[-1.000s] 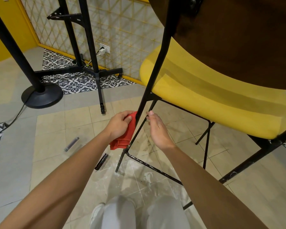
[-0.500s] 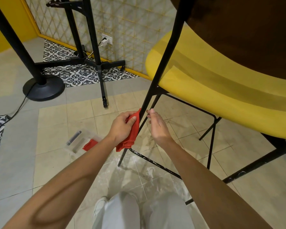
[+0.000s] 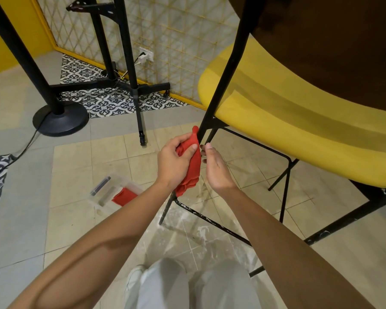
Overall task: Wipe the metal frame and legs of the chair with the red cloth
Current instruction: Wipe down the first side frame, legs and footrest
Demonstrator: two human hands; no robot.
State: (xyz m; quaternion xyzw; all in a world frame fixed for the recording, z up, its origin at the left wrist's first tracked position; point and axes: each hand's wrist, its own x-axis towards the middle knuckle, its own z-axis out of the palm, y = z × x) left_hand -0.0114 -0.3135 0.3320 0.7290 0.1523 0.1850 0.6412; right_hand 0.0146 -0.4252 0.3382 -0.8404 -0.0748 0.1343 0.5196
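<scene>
A yellow-seated chair (image 3: 299, 121) with a black metal frame stands to the right. Its front left leg (image 3: 218, 85) slants down through the middle of the view. My left hand (image 3: 174, 161) grips the red cloth (image 3: 193, 166) and presses it against that leg just below the seat. My right hand (image 3: 216, 168) is on the other side of the leg, fingertips touching the leg and the cloth's edge. The lower crossbar (image 3: 210, 221) looks scuffed and white-speckled.
A clear plastic box (image 3: 114, 192) with another red cloth and dark items lies on the floor to the left. A black round-based pole (image 3: 60, 119) and a black stand (image 3: 134, 85) stand behind. My legs (image 3: 187, 286) are at the bottom edge.
Both hands and the red cloth have slid up the leg toward the seat. The view has shifted, and the plastic box on the floor has come into sight.
</scene>
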